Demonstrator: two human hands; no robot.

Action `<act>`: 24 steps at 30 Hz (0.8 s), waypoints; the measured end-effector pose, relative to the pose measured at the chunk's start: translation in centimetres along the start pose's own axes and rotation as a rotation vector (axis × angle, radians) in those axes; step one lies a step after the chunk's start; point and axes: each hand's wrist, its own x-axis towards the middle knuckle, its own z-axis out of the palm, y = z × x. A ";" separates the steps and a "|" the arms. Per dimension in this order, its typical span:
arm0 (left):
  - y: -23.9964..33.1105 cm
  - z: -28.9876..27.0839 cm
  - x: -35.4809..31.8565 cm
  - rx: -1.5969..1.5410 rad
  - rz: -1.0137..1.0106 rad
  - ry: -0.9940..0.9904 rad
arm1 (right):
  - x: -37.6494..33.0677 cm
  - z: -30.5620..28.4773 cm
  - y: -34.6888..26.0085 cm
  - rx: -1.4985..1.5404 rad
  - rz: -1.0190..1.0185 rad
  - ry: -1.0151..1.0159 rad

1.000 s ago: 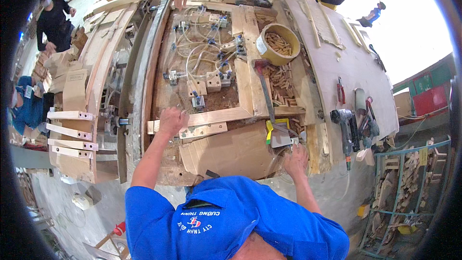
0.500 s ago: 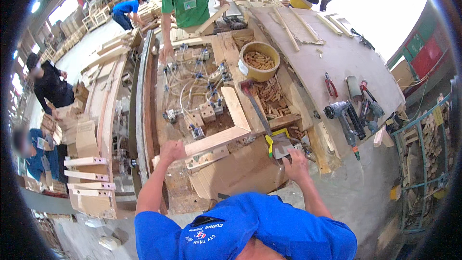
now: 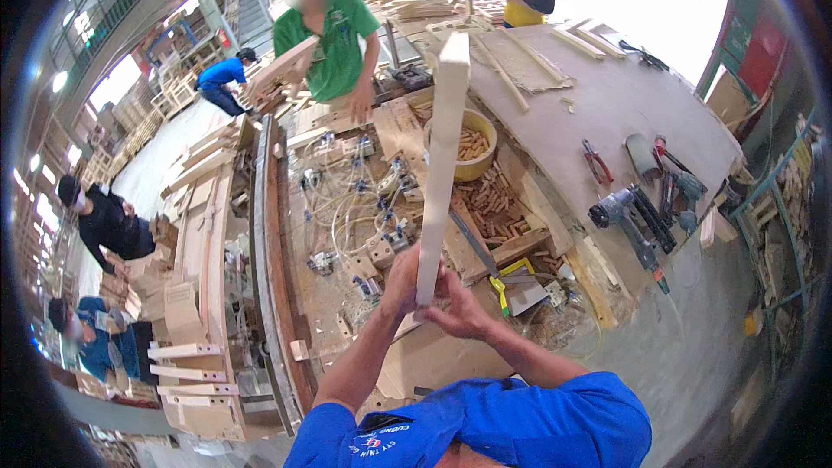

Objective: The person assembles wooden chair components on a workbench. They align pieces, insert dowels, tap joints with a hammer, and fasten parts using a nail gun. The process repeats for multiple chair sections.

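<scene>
A pale wooden piece [image 3: 444, 139] stands raised in front of me, seen nearly edge-on, its far end high above the bench. My left hand [image 3: 402, 282] is closed round its lower end from the left. On the other side my right hand [image 3: 459, 308] grips the same end, fingers partly behind the wood. Below lies the workbench jig with clear air hoses and small metal cylinders [image 3: 381, 243]. Right of my hands rest a flat grey metal plate [image 3: 527, 296] and a yellow-green handle [image 3: 499, 293]. A dark bar [image 3: 472, 237] lies slanted beside the loose dowels [image 3: 490, 204].
A yellow tub [image 3: 490, 149] of wooden dowels stands behind the raised wood. Nail guns [image 3: 628, 217] and red-handled pliers [image 3: 596, 163] lie on the grey table [image 3: 598, 104] at right. Across the bench, a co-worker in green [image 3: 334, 52] holds a board [image 3: 286, 65]. Wooden strips [image 3: 191, 373] are stacked left.
The wooden piece, an L-shaped joined frame earlier lying on the jig, is now lifted and turned on edge. My right hand has left the metal plate and joined my left on the wood.
</scene>
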 end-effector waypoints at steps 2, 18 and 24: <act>3.8 3.0 2.8 -0.175 -0.116 0.025 | 1.4 -2.6 0.0 0.067 0.026 0.092; -3.7 -6.4 4.9 0.149 -0.122 0.135 | 20.0 -25.5 6.7 -0.709 0.142 0.721; -9.7 -11.4 -6.2 -0.036 -0.439 0.502 | 32.2 -32.7 11.0 -0.848 0.388 0.758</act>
